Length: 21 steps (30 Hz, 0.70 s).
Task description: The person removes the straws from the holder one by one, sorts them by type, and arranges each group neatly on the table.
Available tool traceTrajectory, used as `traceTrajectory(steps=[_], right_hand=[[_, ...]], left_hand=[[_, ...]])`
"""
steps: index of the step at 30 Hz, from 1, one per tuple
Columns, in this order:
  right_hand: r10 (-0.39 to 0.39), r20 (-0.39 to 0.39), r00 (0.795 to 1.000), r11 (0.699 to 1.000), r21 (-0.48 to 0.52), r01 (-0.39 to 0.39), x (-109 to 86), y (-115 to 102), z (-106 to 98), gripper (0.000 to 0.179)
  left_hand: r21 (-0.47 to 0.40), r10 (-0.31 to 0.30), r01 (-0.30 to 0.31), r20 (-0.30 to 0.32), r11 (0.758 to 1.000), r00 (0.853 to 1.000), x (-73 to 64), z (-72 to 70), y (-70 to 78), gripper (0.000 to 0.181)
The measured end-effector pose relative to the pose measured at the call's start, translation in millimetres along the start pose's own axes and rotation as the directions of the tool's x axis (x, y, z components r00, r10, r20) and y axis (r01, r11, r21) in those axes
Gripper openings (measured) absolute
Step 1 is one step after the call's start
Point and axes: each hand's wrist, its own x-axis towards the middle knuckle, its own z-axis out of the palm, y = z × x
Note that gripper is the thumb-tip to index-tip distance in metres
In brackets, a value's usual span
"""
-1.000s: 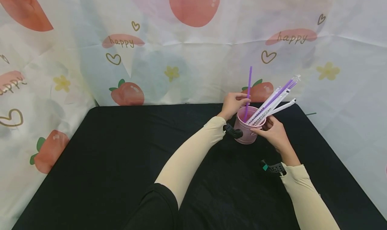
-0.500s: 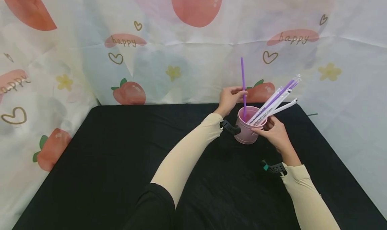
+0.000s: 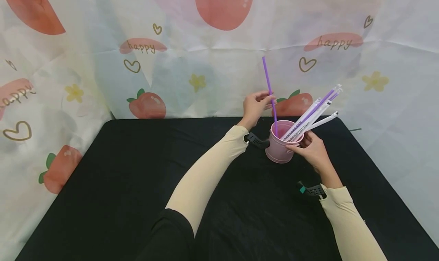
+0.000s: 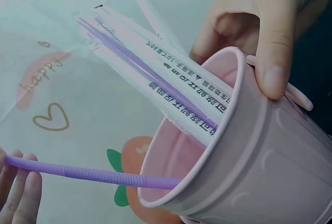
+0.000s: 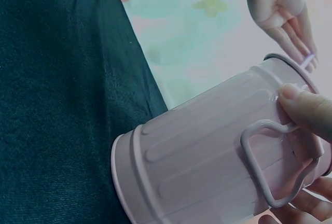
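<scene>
A bare purple straw (image 3: 274, 114) is pinched in the fingers of the left hand (image 3: 254, 108), tilted, ribbed just below them, its lower end inside the bucket. The pink bucket (image 3: 278, 151) is held upright near its rim by the fingers of the right hand (image 3: 313, 152). Above those, wrapped straws (image 3: 306, 119), partly white-sleeved and printed, are slanted inside.

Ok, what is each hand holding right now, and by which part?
The left hand pinches the unwrapped purple straw partway along its length; the right hand grips the pink bucket near its rim, beside a handle.
</scene>
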Motion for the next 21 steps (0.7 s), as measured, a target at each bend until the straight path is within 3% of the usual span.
traceTrajectory(steps=[14, 21], right_hand=[[0.003, 0.004, 1.000, 1.000, -0.023, -0.002, 1.5, 1, 0, 0.068], [-0.005, 0.005, 1.000, 1.000, -0.009, 0.005, 2.0, 3, -1, 0.068]], left_hand=[[-0.078, -0.054, 0.053, -0.004, 0.995, 0.999, -6.3, -24.2, 8.0, 0.025], [-0.129, -0.047, 0.042, -0.036, 0.991, 0.998, -8.4, -32.2, 15.6, 0.026]])
